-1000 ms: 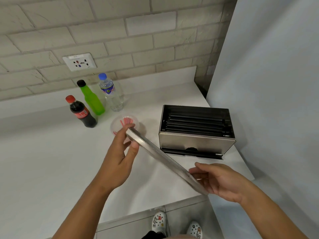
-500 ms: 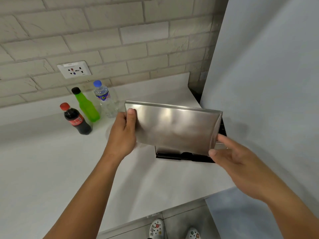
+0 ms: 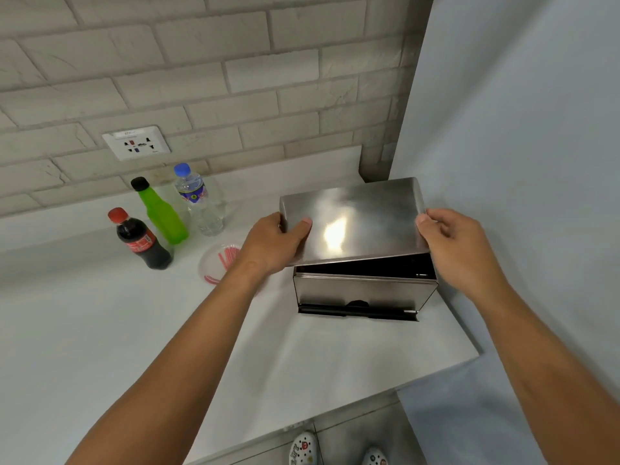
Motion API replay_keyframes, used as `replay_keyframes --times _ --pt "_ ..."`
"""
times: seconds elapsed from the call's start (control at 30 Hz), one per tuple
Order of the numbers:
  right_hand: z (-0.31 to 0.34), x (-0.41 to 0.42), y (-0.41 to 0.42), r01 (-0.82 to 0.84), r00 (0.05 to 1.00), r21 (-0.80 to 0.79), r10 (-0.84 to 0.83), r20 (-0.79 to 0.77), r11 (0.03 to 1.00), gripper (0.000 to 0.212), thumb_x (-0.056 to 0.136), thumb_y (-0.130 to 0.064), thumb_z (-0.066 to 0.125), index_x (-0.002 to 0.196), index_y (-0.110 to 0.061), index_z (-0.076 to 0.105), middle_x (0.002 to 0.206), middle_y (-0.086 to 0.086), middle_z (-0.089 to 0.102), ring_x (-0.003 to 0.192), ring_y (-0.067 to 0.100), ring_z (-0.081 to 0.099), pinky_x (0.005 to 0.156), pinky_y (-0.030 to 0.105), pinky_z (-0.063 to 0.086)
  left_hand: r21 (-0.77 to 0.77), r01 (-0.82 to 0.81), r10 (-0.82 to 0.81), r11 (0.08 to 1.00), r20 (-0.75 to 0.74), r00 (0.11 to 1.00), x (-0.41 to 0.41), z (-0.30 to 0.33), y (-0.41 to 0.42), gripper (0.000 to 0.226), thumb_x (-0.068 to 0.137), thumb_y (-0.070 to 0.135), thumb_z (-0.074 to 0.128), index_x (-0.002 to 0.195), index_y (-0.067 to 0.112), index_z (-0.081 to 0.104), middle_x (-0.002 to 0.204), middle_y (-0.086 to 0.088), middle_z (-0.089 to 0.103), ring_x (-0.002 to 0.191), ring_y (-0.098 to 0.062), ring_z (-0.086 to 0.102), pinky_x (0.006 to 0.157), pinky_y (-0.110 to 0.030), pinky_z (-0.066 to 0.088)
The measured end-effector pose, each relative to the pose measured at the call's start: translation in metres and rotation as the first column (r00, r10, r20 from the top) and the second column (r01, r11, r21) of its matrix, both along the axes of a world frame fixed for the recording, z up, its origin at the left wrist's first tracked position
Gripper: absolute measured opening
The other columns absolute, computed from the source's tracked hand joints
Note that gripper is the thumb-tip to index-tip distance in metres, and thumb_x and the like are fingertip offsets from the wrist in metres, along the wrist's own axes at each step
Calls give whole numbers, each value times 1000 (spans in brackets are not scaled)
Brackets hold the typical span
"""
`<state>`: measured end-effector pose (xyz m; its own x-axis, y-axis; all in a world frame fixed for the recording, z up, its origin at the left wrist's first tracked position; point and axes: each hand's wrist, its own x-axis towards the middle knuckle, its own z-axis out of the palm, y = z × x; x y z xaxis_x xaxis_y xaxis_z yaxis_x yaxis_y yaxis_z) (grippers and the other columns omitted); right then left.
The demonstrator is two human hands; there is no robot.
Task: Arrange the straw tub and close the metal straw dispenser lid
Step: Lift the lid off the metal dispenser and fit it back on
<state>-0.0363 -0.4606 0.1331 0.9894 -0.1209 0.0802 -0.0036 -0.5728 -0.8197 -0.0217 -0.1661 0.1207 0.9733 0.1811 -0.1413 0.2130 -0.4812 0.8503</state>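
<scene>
Swung flat from its earlier tilt, the lid (image 3: 352, 219) hovered over the dispenser (image 3: 364, 290) at two o'clock, front edge unseated. Left hand (image 3: 275, 243) and right hand (image 3: 453, 243) clamped its ends. Straw tub (image 3: 219, 263) sat at eleven o'clock; closing remained.

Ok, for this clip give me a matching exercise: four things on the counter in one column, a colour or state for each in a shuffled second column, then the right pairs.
Things:
1. metal lid
2. cola bottle
3. green bottle
4. straw tub

States:
A. black cap
B. holds red-and-white straws, partly hidden behind the left hand
C. held at both ends, front edge raised above the dispenser
D. red cap, dark drink

Pairs: 1-C, 2-D, 3-A, 4-B. The right hand holds the lid's other end.
</scene>
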Motion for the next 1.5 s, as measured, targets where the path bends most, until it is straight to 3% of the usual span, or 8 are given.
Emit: replay_keyframes --times 0.13,0.4,0.53,0.7,0.83,1.03,1.23,1.5 --pt "-16 11 2 20 1000 -80 -22 -21 997 40 102 -44 55 114 -11 73 110 4 71 100 15 62 89 29 43 110 10 -3 994 -56 998 10 -10 -7 50 92 56 63 86 7 70 85 -10 77 80 -29 72 79 -40 58" --pt "-37 9 0 -123 989 -161 108 -98 979 40 102 -44 53 108 -10 73 112 4 63 104 26 63 83 35 49 161 5 12 987 -106 994 16 -24 -10 49 90 60 63 60 21 61 57 7 65 58 -13 63 53 -25 41" --pt "-47 4 -2 -165 985 -166 153 -83 972 38 100 -42 55 124 -15 68 129 -1 56 120 24 56 101 43 49 141 28 -16 990 -89 996 15 -30 -13 47 92 63 58 78 18 62 74 2 69 68 -16 64 57 -27 42" --pt "-52 -2 0 -150 986 -170 136 -92 974 39 91 -53 61 118 -24 62 123 -9 50 114 21 57 83 25 49 0 15 -15 1000 -82 997 12 -40 -25 61 90 63 61 118 9 59 96 0 68 85 -21 65 76 -33 51" --pt "-51 -5 -1 -154 980 -185 126 -154 971 57 89 -62 57 129 -21 59 144 2 47 132 29 51 103 51 50 -12 3 -4 1000 -73 997 6 -43 -24 57 91 59 63 121 10 57 90 4 68 82 -17 65 71 -30 48" --pt "-54 -13 3 -136 984 -214 107 -144 967 70 96 -58 50 150 -14 42 156 6 41 142 29 43 111 53 44 2 67 -67 998 61 996 -11 -49 -26 76 95 55 64 155 20 32 135 20 35 126 -1 39 95 -13 30" --pt "-59 -19 -2 -156 980 -177 130 -150 972 96 88 -60 66 163 -21 21 172 -7 18 156 16 22 125 42 27 -21 77 -76 997 34 997 -12 -51 -24 98 85 71 58 163 22 25 164 0 45 148 -23 46 121 -45 38" --pt "-72 -29 -13 -122 985 -134 103 -141 984 99 89 -50 72 164 -22 14 172 -6 17 157 15 19 113 21 17 -6 128 -127 992 48 991 -12 -49 -29 92 90 65 60 162 18 28 162 -3 48 145 -24 49 120 -47 40"
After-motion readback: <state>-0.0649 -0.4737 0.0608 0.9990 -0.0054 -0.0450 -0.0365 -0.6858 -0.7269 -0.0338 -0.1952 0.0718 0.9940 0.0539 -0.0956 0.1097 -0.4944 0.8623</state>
